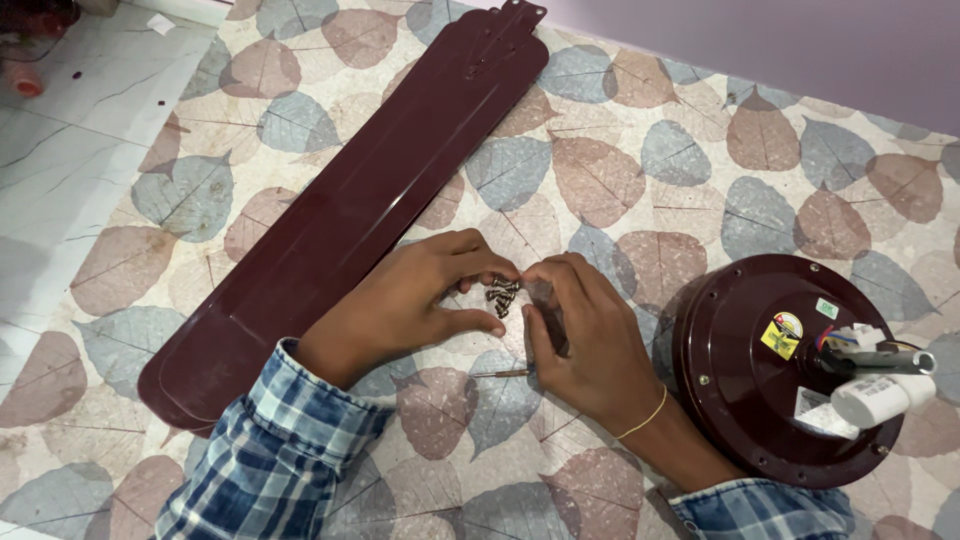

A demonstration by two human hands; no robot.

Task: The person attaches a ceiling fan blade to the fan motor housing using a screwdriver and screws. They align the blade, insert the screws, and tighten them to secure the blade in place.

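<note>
My left hand (pixel 405 300) and my right hand (pixel 580 335) meet over a small heap of several dark screws (pixel 501 295) on the leaf-patterned mat. The fingertips of both hands touch the screws from either side. My right hand also holds a screwdriver (pixel 505 374), whose thin metal shaft pokes out to the left under the palm. A long maroon fan blade (pixel 360 210) lies diagonally to the left of my left hand. A round maroon fan motor (pixel 740 370) sits to the right of my right wrist.
The motor carries a white capacitor (pixel 880 398), coloured wires and a metal rod (pixel 880 362) on top. White tiled floor (pixel 60 150) borders the leaf-patterned mat (pixel 700 180) on the left. A lilac wall (pixel 800 40) runs along the far right.
</note>
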